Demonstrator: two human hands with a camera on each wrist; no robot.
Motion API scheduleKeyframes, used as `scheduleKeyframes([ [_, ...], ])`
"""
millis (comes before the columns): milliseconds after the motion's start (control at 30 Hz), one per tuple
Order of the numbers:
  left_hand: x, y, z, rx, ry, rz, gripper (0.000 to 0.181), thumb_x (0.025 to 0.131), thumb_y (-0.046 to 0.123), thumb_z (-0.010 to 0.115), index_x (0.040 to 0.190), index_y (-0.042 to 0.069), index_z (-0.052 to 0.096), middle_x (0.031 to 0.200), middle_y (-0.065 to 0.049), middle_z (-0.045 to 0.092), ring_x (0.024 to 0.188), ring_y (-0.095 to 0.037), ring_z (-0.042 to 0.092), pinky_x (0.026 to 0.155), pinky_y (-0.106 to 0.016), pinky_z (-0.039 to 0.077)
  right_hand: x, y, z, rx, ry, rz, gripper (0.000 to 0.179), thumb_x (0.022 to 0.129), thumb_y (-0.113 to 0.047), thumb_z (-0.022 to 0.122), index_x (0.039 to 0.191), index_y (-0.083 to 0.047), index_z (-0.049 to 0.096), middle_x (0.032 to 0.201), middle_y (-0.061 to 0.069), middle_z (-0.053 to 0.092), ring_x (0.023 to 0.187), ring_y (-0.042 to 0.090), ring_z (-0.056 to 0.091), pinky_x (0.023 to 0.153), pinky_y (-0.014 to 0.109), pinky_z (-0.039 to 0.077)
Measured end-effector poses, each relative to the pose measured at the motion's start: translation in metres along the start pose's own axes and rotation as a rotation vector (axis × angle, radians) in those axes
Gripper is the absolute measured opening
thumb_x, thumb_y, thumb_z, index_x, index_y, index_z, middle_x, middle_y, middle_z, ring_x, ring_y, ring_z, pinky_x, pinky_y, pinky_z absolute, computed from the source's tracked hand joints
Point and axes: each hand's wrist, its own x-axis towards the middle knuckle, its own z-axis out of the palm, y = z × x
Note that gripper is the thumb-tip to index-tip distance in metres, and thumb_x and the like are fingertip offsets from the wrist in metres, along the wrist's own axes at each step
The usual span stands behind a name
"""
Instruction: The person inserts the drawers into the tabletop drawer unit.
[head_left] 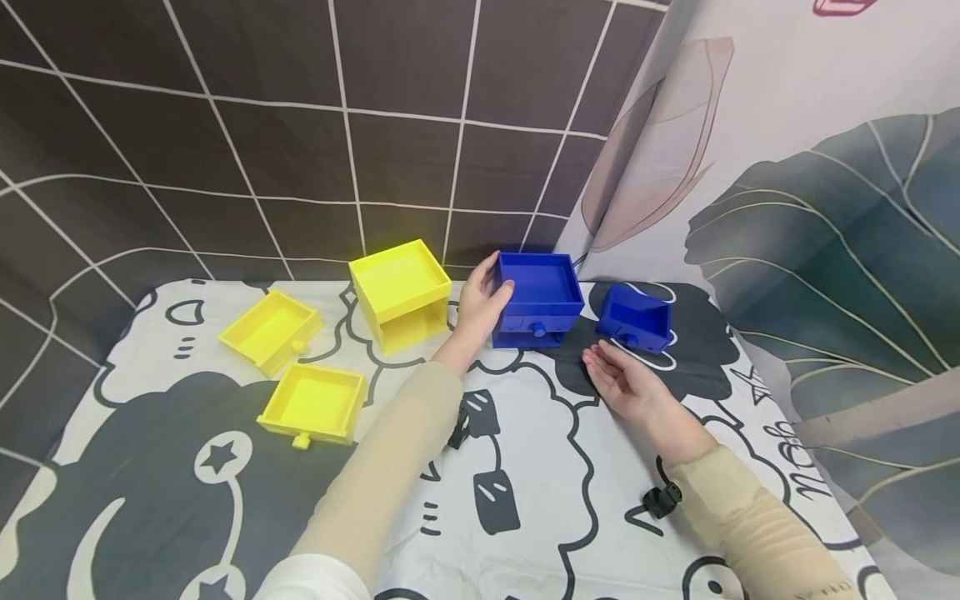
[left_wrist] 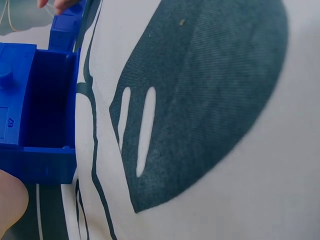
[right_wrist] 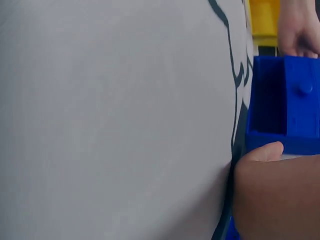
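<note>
“At 3 o'clock, just off centre in the head view: blue cabinet (head_left: 542,298). Left hand (head_left: 478,308)?”

“Gripping its 9 o'clock side.”

“Progress?”

“Blue's partly fitted, I'd judge. Upper drawer (head_left: 537,324) in, contents hidden; lower slot (head_left: 525,341) has none. Loose blue drawer (head_left: 636,318) lies at 3 o'clock from the cabinet, nothing seen inside. Top tray (head_left: 540,275) bare.”

“Right hand (head_left: 628,385)?”

“At that drawer's 6 o'clock. Fingers loosely bent, holding nothing; contact, can't tell.”

“Yellow?”

“Both drawers out, bare: one yellow drawer (head_left: 272,331) between 8 and 9 o'clock of the yellow cabinet (head_left: 401,279), other yellow drawer (head_left: 315,402) between 7 and 8. No drawer visible in that cabinet. Tally: one fitted, three out.”

“Left wrist view?”

“Blue cabinet at 9 o'clock, lower slot gaping, nothing in it. Right fingertips near 11, by the loose blue drawer. Left grip mostly cropped.”

“Right wrist view?”

“Same bare slot, toward 3 o'clock. Left hand at 2, against the cabinet's far side. Right hand at 4, thumb showing; other fingers, can't tell.”
</note>
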Motion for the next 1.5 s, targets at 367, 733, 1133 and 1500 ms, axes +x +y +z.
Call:
scheduleKeyframes([
  [367,0.000,-0.001,0.000,0.008,-0.001,-0.004,0.060,0.103,0.006,0.060,0.161,0.012,0.046,0.170,-0.008,0.041,0.160,-0.027,0.038,0.134,-0.033,0.032,-0.010,-0.014,-0.024,0.044,0.002,0.014,0.030,0.110,-0.015,0.057,0.093,-0.002,0.078,0.094,0.010,0.082,0.091,0.018,0.081,0.096,0.022,0.064],
  [733,-0.002,0.000,0.000,0.020,0.002,-0.014,0.059,0.104,0.008,0.060,0.161,0.014,0.045,0.171,-0.007,0.041,0.160,-0.026,0.038,0.133,-0.034,0.033,-0.017,-0.028,-0.047,0.073,0.009,0.011,0.032,0.110,-0.017,0.056,0.097,0.001,0.079,0.099,0.014,0.082,0.095,0.023,0.082,0.102,0.024,0.062],
  [1133,-0.003,0.002,0.001,0.037,0.006,-0.028,0.059,0.105,0.009,0.060,0.162,0.016,0.045,0.171,-0.005,0.041,0.160,-0.026,0.038,0.133,-0.034,0.033,-0.013,-0.047,-0.057,0.104,0.033,0.024,0.037,0.110,-0.020,0.055,0.093,0.004,0.077,0.094,0.020,0.082,0.092,0.028,0.083,0.101,0.027,0.063],
  [1500,-0.001,0.000,0.001,0.036,0.007,-0.029,0.059,0.105,0.009,0.059,0.162,0.016,0.045,0.171,-0.006,0.041,0.160,-0.026,0.037,0.133,-0.034,0.033,-0.003,-0.056,-0.052,0.053,0.040,0.036,0.034,0.109,-0.018,0.057,0.091,0.003,0.076,0.092,0.021,0.082,0.089,0.029,0.083,0.099,0.028,0.064],
])
